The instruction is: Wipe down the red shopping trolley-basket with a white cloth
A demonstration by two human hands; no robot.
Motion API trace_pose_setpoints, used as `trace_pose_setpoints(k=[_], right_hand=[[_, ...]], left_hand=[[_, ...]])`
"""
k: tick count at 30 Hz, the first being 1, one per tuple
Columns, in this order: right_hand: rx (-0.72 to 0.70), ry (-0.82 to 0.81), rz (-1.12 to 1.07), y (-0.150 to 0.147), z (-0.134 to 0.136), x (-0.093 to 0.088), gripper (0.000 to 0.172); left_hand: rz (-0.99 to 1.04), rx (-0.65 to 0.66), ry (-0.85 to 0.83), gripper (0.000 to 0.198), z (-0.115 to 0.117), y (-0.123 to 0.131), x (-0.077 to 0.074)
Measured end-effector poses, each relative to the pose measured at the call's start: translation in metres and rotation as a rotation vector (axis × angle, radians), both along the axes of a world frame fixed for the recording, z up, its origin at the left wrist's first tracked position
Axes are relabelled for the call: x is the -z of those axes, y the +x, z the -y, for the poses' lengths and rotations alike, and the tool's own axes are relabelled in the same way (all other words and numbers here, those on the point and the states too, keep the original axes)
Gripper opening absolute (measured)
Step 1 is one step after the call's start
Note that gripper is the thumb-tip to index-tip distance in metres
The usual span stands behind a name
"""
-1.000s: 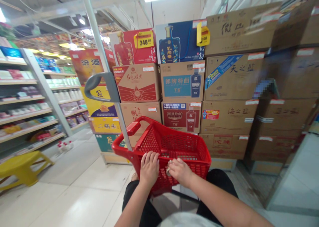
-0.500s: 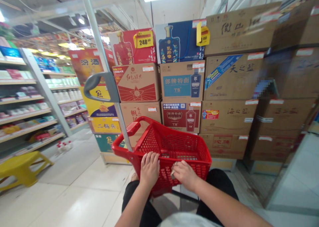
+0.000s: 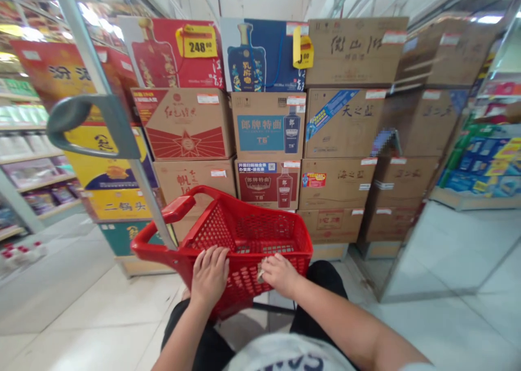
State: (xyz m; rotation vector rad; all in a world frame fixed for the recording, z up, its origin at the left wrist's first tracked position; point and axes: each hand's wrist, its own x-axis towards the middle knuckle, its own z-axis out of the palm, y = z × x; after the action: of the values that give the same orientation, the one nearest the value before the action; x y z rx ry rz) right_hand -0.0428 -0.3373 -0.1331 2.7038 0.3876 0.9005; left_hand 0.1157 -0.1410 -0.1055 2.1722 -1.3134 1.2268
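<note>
While resting on near wall of red plastic shopping basket point(image 3: 244, 227), long axis pointing toward stacked liquor cartons point(image 3: 268, 126); left hand point(image 3: 209, 277) lying flat, fingers spread; right hand point(image 3: 280, 276) nearer small pale object point(image 3: 260, 269), pinch unclear.

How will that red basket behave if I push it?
The red plastic shopping basket is probably light for its size, given its open mesh walls. It is likely stiff, judging by the thick moulded rim. The tall metal pole at its corner may make it apt to tip if shoved.

Yellow price tag point(image 3: 197, 44) reads 248.00 (on a red display carton point(image 3: 199, 72)); cardboard case point(image 3: 260, 133) reads 郎牌特曲 T6
</note>
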Motion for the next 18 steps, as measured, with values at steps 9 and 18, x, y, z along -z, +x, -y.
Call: trace_pose_setpoints(k=[9,18], right_hand=[[0.012,0.021,-0.023,-0.003,0.004,0.011,0.010],[0.047,0.035,-0.074,-0.007,0.007,0.003,0.013]], left_hand=[[-0.120,-0.102,-0.037,0.029,0.015,-0.021,-0.009],[-0.181,0.126,0.106,0.035,0.034,-0.044,-0.006]])
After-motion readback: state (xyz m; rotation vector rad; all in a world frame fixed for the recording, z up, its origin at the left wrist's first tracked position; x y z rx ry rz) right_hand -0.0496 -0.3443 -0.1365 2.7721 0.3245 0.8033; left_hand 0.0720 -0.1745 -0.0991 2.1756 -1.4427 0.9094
